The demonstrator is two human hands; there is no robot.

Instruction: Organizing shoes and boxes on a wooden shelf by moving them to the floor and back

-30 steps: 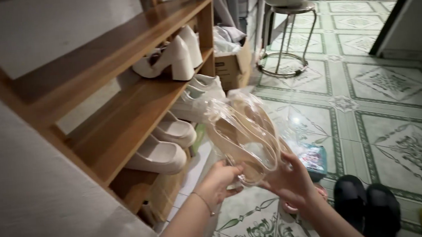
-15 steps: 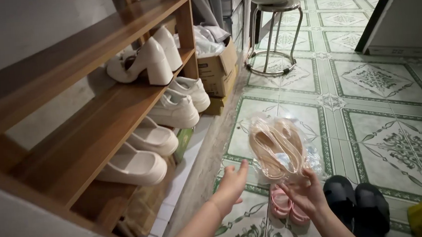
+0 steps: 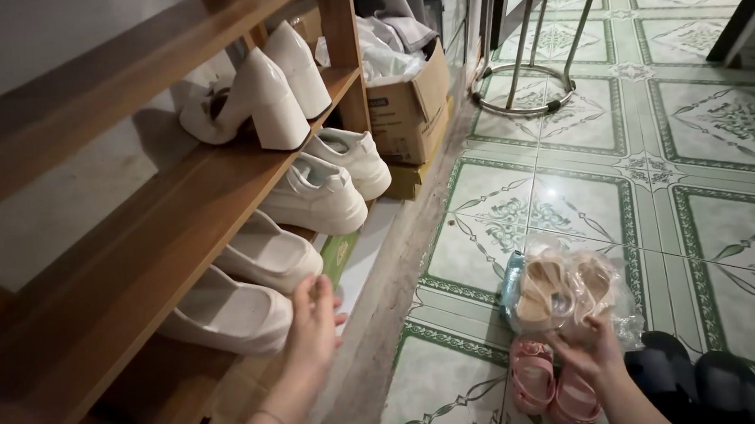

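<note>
Left hand at shelf shoes, right hand on bagged sandals.
Left hand [image 3: 312, 318] open, fingers by cream loafers [image 3: 240, 292] on wooden shelf [image 3: 134, 282]; right hand [image 3: 593, 354] grips bagged sandals [image 3: 564, 286] on tiled floor [image 3: 711, 171], above pink sandals [image 3: 549, 386].

wooden shelf [image 3: 134, 282]: cream loafers [image 3: 250, 287], white sneakers [image 3: 331, 180] | tiled floor [image 3: 567, 137]: pink sandals [image 3: 549, 386], bagged sandals [image 3: 569, 287]
</note>
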